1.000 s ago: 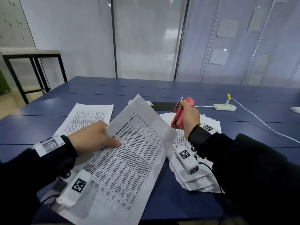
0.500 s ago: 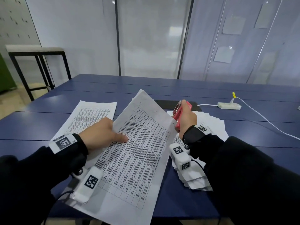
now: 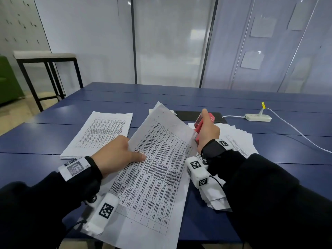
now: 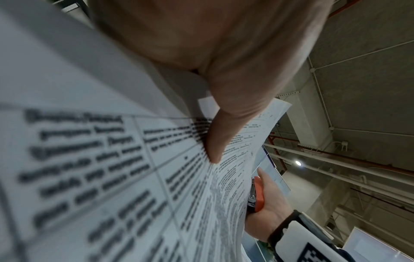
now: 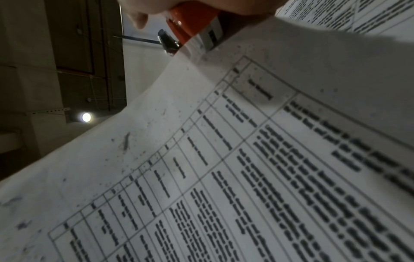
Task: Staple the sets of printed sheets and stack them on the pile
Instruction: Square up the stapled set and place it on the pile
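A set of printed sheets (image 3: 154,169) with a table on it is lifted off the blue table (image 3: 215,97), tilted, with its far edge raised. My left hand (image 3: 116,155) holds it at the left edge, thumb (image 4: 215,141) on the printed face. My right hand (image 3: 206,133) grips a red stapler (image 3: 199,126) upright at the set's right edge. The wrist views show the stapler (image 5: 190,23) right beside the paper edge (image 4: 256,195). A neat pile of sheets (image 3: 102,133) lies flat on the left. A loose heap of sheets (image 3: 237,141) lies under my right arm.
A white power strip (image 3: 257,117) with a white cable (image 3: 296,130) lies at the back right. A black flat object (image 3: 190,115) lies behind the lifted sheets. A black-framed bench (image 3: 46,58) stands off the table's far left.
My right hand has brought the stapler down and closer to the right edge of the lifted set. The left hand keeps its hold on the sheets.
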### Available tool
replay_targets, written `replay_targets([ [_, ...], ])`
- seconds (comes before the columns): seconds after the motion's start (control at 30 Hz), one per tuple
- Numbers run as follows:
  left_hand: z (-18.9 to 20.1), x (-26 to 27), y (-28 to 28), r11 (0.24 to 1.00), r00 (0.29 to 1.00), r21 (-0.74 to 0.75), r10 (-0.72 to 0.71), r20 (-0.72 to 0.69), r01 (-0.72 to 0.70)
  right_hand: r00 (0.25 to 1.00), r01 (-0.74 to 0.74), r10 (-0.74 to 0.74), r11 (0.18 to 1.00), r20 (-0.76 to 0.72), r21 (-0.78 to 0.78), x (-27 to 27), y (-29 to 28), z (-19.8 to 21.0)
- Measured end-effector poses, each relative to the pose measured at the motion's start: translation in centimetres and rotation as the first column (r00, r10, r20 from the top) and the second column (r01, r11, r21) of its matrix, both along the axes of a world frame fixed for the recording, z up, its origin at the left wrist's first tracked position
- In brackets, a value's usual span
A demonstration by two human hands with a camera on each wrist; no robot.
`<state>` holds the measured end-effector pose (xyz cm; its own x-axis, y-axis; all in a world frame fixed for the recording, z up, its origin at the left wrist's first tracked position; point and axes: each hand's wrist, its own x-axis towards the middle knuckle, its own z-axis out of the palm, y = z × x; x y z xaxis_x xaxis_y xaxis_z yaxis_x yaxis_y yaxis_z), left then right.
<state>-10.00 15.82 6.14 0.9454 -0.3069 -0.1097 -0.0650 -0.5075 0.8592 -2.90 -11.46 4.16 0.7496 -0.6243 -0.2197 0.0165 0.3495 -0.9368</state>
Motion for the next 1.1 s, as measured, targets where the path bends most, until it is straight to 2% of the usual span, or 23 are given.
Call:
replay_targets([
  [0.27,-0.3,-0.1,-0.4,0.998,0.998,0.056,0.018,0.059,-0.021,0.999,0.025,-0.023,0.998,0.039,-0.058,-0.9,1.1,-0.4],
  [0.53,-0.6,0.3,1.3,1.000,1.000,0.006,0.025,-0.018,-0.025,0.968,-0.249,0.249,0.968,-0.017,-0.024,-2.0,-0.3,0.5],
  [0.67,-1.1,0.2,2.9,0.988,0.992,-0.149,0.031,-0.120,-0.048,0.924,-0.367,0.362,0.930,-0.121,-0.024,-2.6,-0.2,1.1],
  [0.77,-0.7,0.6,5.3,0.968,0.992,-0.237,0.052,-0.116,-0.078,0.855,-0.490,0.461,0.868,-0.238,-0.081,-2.7,0.1,0.0],
  [0.83,-0.4,1.0,7.2,0.950,0.990,-0.291,0.076,-0.122,-0.109,0.784,-0.601,0.519,0.772,-0.341,-0.207,-2.9,0.7,-1.1],
  [0.9,-0.5,1.6,8.9,0.929,0.982,-0.332,0.119,-0.146,-0.162,0.707,-0.705,0.553,0.605,-0.441,-0.370,-3.4,1.6,-2.0],
  [0.97,-0.6,1.7,9.8,0.890,0.965,-0.391,0.165,-0.206,-0.236,0.616,-0.785,0.566,0.383,-0.548,-0.486,-3.9,2.5,-2.6],
  [1.0,-0.9,1.7,10.1,0.876,0.956,-0.404,0.182,-0.230,-0.264,0.586,-0.797,0.528,0.243,-0.614,-0.552,-4.0,2.9,-2.9],
  [1.07,-1.5,1.6,10.3,0.869,0.946,-0.402,0.193,-0.261,-0.289,0.578,-0.768,0.402,-0.027,-0.710,-0.640,-3.7,3.5,-3.0],
  [1.1,-1.6,1.4,10.3,0.870,0.945,-0.401,0.187,-0.269,-0.287,0.578,-0.754,0.358,-0.111,-0.733,-0.648,-3.5,3.9,-3.0],
])
